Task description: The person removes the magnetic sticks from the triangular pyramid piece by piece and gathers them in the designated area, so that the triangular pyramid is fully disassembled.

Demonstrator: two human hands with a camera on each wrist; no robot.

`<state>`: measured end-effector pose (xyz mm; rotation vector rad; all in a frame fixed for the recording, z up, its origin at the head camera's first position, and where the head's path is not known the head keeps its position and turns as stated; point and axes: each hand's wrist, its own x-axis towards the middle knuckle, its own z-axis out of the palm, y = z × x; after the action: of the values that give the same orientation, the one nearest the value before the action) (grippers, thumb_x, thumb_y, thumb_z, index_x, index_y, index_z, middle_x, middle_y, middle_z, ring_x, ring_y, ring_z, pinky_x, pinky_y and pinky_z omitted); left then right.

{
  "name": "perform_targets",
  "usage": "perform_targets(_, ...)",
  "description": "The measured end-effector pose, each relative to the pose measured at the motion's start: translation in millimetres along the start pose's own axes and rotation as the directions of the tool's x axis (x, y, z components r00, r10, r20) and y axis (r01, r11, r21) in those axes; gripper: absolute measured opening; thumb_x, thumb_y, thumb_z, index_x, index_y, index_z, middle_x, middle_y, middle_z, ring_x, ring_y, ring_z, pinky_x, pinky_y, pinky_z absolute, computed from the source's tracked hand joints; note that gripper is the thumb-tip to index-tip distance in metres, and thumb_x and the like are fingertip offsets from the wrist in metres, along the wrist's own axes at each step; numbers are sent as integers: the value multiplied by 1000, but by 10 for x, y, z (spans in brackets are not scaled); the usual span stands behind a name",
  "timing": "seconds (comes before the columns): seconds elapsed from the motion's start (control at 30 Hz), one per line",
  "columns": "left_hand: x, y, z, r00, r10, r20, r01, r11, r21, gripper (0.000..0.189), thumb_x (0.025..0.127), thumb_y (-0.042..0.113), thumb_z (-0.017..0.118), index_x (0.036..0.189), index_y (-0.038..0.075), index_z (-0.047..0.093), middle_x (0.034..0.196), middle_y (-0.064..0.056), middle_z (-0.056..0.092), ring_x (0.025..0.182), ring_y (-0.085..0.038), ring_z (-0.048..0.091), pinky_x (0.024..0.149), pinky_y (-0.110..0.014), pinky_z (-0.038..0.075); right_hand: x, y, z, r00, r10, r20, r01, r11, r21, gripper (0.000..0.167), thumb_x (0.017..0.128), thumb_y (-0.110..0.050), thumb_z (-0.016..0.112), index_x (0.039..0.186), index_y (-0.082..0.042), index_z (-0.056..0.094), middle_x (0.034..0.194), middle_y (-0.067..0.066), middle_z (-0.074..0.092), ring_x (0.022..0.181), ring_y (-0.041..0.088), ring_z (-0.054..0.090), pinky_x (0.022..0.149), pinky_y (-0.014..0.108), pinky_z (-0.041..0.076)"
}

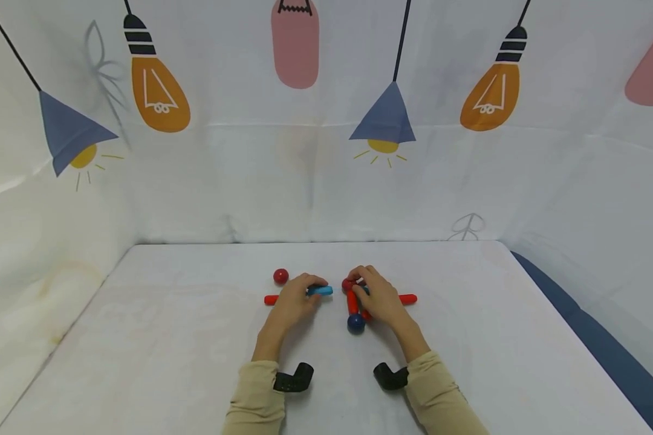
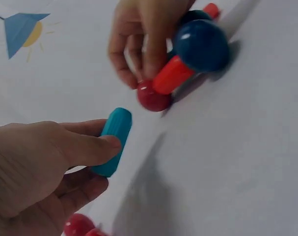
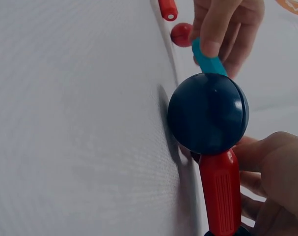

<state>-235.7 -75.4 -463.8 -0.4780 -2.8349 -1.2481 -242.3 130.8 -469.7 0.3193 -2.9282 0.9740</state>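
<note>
My left hand [image 1: 296, 302] pinches a light blue rod [image 2: 113, 142] between thumb and fingers, held over the table in the left wrist view. Across from it, my right hand [image 1: 380, 299] has its fingertips on a red ball [image 2: 154, 96]. That ball joins a red rod [image 1: 352, 302], whose near end meets a dark blue ball [image 1: 356, 324]. In the right wrist view the dark blue ball [image 3: 205, 113] fills the middle, with another red rod [image 3: 220, 191] below it. Part of this joined piece is hidden beneath my right hand.
A loose red ball [image 1: 280, 277] lies beyond my left hand, with a red rod end [image 1: 271, 299] showing beside that hand. Another red rod [image 1: 408, 299] sticks out right of my right hand. The white table [image 1: 168, 338] ends at a printed curtain [image 1: 315, 181].
</note>
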Motion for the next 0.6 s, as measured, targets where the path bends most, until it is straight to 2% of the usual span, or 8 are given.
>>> perform_targets(0.17,-29,-52,-209,999,49,-22,-50,997,-51,23,83,7,70,105,11,69,101,-2,69,91,-17,62,84,-34,52,14,30,-18,1000,7,18,-7,1000,0,22,93,-14,57,114,-21,55,114,1,57,102,19,59,86,42,52)
perform_targets(0.27,-38,-75,-325,998,63,-8,-63,995,-80,22,83,8,71,104,11,69,100,-2,70,91,-17,64,81,-31,53,23,52,-29,1000,1,6,-1,1000,-1,23,92,-12,58,114,-21,56,114,1,57,102,19,59,84,40,52)
perform_targets(0.5,-132,-236,-530,997,5,83,4,994,-105,16,86,16,69,102,17,69,98,3,67,94,-13,61,83,-28,51,17,50,-16,999,0,34,0,1000,13,26,92,-8,56,114,-21,55,116,0,56,101,18,58,80,37,51)
perform_targets(0.6,-175,-316,-593,995,-16,98,26,995,-95,15,85,19,70,101,19,69,99,3,67,94,-13,61,86,-30,51,9,34,-20,999,-11,33,11,1000,12,26,91,-9,56,114,-21,55,115,0,57,101,18,59,81,38,51)
